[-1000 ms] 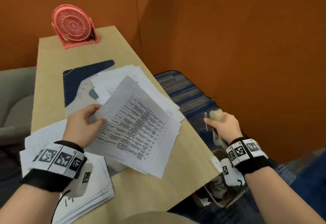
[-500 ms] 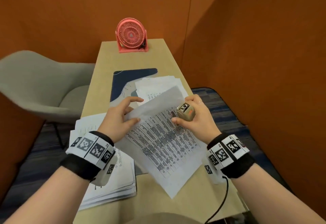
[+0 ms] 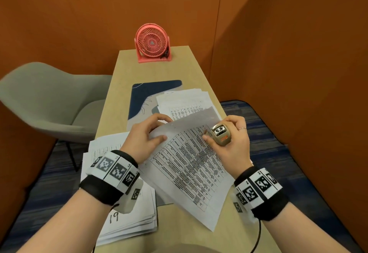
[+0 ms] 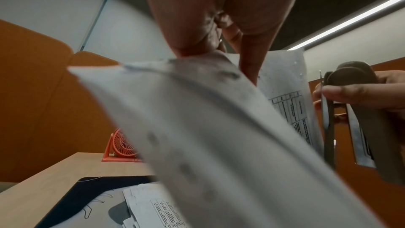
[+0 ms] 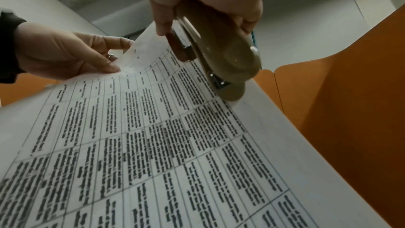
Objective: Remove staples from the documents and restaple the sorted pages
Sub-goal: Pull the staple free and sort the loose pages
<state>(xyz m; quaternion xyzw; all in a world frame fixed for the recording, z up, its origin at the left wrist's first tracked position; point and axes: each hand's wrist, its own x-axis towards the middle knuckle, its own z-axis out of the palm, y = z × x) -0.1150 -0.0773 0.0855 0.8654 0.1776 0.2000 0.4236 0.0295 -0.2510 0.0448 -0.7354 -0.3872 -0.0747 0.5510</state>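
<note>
A set of printed pages with a dense table (image 3: 191,165) is held above the desk, its top corner folded over. My left hand (image 3: 148,135) pinches that upper left corner (image 5: 129,58) between thumb and fingers. My right hand (image 3: 231,143) grips a beige stapler (image 3: 220,134) at the upper right part of the pages. The stapler (image 5: 221,55) straddles the right edge of the pages, one arm above the sheet and one behind it. In the left wrist view the stapler (image 4: 359,124) stands upright beside the curled pages (image 4: 219,136).
A thick stack of papers (image 3: 129,225) lies at the desk's near left. More sheets (image 3: 185,101) rest on a dark blue mat (image 3: 143,93). A pink fan (image 3: 152,42) stands at the far end. A grey chair (image 3: 49,101) is left; orange partitions surround the desk.
My right hand came up from beside the desk with the stapler and brought it to the pages' upper right edge. My left hand has kept hold of the corner. The head view swung left.
</note>
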